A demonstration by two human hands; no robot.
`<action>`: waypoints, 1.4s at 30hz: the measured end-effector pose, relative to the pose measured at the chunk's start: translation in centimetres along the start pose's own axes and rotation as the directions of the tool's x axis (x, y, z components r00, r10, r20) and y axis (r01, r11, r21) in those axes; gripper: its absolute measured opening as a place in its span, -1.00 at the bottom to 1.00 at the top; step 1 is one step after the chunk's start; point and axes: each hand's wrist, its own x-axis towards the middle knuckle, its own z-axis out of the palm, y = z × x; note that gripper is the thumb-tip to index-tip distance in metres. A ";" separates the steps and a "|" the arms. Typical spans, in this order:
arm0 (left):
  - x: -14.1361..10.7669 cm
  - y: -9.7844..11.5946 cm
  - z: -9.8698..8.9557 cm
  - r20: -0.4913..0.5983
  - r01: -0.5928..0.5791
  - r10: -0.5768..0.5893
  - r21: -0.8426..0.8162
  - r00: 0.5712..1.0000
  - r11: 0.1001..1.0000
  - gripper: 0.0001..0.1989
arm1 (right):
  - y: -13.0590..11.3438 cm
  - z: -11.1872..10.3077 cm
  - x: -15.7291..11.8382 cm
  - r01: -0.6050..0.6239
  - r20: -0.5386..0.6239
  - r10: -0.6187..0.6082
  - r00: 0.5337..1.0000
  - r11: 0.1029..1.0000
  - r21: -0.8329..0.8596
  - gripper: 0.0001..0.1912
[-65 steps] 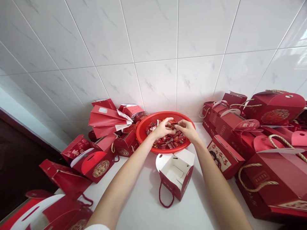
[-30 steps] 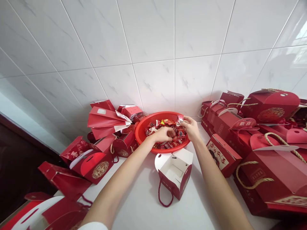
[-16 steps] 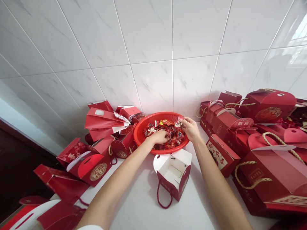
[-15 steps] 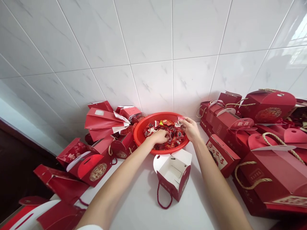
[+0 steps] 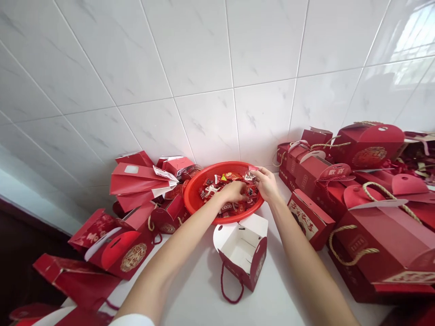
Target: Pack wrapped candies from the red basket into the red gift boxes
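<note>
A red plastic basket (image 5: 196, 199) with a perforated wall holds several wrapped candies (image 5: 227, 207) in red, white and yellow. My left hand (image 5: 234, 192) dips into the basket, fingers curled down among the candies; whatever they grip is hidden. At the right rim, my right hand (image 5: 266, 182) pinches a red-and-white wrapped candy (image 5: 250, 175). In front of the basket, between my forearms, stands an open red gift box (image 5: 242, 251) with a bare white inside. Its dark red cord handle (image 5: 232, 301) hangs down onto the white table (image 5: 200, 290).
Closed red gift boxes with rope handles (image 5: 380, 226) crowd the right side, some stacked. On the left are more red boxes (image 5: 118, 253) and a fanned stack of folded cartons (image 5: 141, 181). A tiled wall (image 5: 204, 127) rises right behind the basket.
My left hand has shifted right across the candies, toward my right hand. The right hand keeps its pinch at the rim. The whole view has turned slightly.
</note>
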 end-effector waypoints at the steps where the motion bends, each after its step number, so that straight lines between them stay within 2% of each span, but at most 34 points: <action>1: 0.0 -0.4 -0.4 -0.042 0.020 -0.021 -0.032 0.999 0.999 -0.79 | -0.1 0.0 0.0 -0.002 -0.002 0.002 1.000 1.000 0.009 -0.65; 4: 0.2 -1.3 -1.6 -0.154 0.053 -0.081 -0.175 0.985 0.983 -0.73 | -0.1 0.1 0.0 -0.020 -0.001 0.020 1.000 1.000 0.014 -0.64; 7: 0.6 -1.4 -2.1 -0.232 0.040 -0.126 -0.345 0.965 0.938 -0.63 | 0.0 0.1 -0.1 -0.010 0.043 0.012 0.999 0.998 -0.054 -0.63; 11: 0.8 -0.7 -2.0 -0.252 -0.025 -0.123 -0.514 0.960 0.858 -0.54 | 0.2 0.2 -0.3 -0.014 0.125 0.038 0.992 0.983 -0.186 -0.60; 16: 0.8 -0.4 -1.9 -0.285 -0.079 -0.121 -0.599 0.951 0.797 -0.54 | 0.2 0.0 -0.1 -0.079 0.188 0.117 0.975 0.977 -0.199 -0.55; 21: 1.0 -0.8 -1.8 -0.306 -0.057 -0.138 -0.550 0.942 0.833 -0.70 | 0.1 -0.2 0.0 -0.098 0.214 0.133 0.968 0.981 -0.165 -0.52; 26: 0.9 -2.4 -1.8 -0.243 0.064 -0.147 -0.321 0.959 0.945 -0.93 | -0.1 0.0 -0.2 -0.089 0.117 0.098 0.988 0.992 -0.085 -0.46; 29: 0.5 -3.8 -1.8 -0.186 0.162 -0.189 -0.153 0.964 0.975 -0.88 | -0.2 0.1 -0.2 -0.086 0.082 0.093 0.992 0.993 -0.083 -0.48; 33: 0.2 -5.3 -2.0 -0.182 0.264 -0.262 -0.015 0.948 0.965 -0.79 | -0.2 0.0 -0.3 -0.095 0.091 0.104 0.990 0.991 -0.099 -0.50; 37: 0.2 -5.5 -2.4 -0.177 0.337 -0.331 0.005 0.927 0.941 -0.78 | -0.4 0.0 -0.3 -0.080 0.098 0.090 0.991 0.992 -0.096 -0.51; 42: -0.6 -4.5 -3.5 -0.155 0.351 -0.368 -0.129 0.917 0.927 -0.71 | -0.7 0.0 -0.5 -0.103 0.114 0.110 0.987 0.992 -0.068 -0.50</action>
